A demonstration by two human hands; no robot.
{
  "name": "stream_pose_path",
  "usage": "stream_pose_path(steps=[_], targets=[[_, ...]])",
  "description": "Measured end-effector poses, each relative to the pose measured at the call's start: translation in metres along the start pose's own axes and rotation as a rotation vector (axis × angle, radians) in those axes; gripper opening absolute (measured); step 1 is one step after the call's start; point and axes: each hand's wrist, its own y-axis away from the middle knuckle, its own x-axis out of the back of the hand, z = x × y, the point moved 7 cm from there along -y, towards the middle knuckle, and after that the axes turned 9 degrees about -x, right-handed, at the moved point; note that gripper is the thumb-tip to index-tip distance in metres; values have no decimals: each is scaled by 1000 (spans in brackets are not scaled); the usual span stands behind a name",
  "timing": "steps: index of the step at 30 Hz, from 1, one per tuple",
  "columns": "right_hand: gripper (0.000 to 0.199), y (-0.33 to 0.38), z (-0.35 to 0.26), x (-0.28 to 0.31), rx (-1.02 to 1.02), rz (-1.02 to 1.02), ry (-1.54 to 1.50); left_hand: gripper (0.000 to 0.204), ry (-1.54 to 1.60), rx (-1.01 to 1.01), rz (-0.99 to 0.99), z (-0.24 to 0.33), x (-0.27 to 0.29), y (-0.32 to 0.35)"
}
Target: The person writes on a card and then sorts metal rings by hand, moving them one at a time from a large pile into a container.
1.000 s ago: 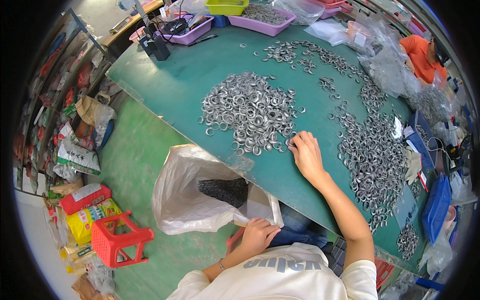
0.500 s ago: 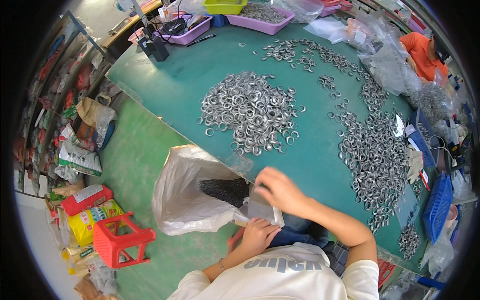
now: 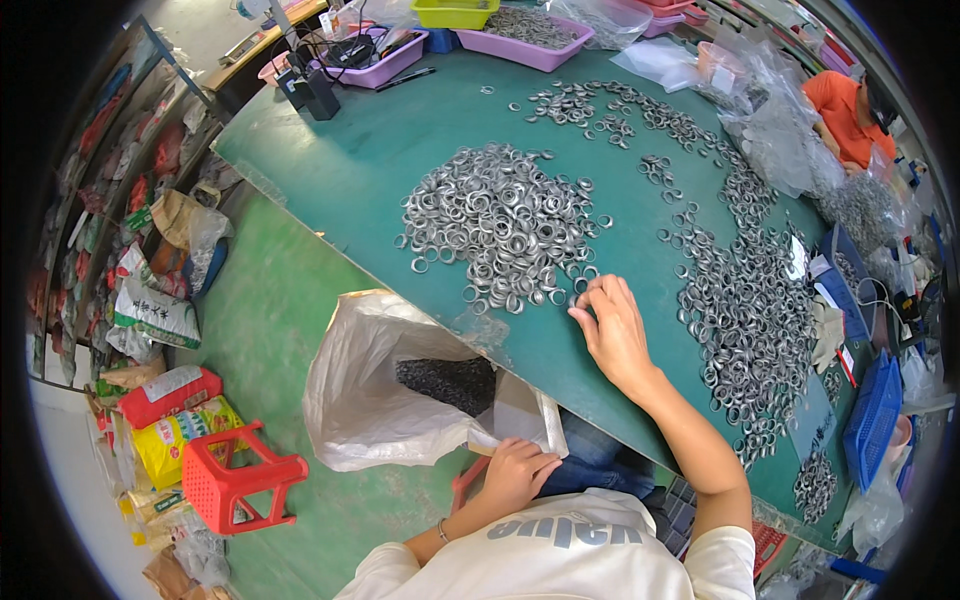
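Two hands busy: right hand (image 3: 612, 330) fingers spread, touching the metal ring pile (image 3: 500, 225); left hand (image 3: 515, 470) grips the white sack (image 3: 380, 400) rim.

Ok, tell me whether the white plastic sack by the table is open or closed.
Open: the white plastic sack gapes, dark pieces showing inside; the left hand grips its rim.
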Motion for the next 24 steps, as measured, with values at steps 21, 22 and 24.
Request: stream_pose_path(steps=[21, 22, 24], targets=[[19, 42, -68, -28, 149, -264, -245, 11, -21, -23, -5, 0, -2, -3], [20, 43, -73, -30, 183, -302, -215, 11, -23, -25, 1, 0, -1, -3], [21, 27, -55, -16, 111, -113, -151, 10, -5, -9, -11, 0, -1, -3]])
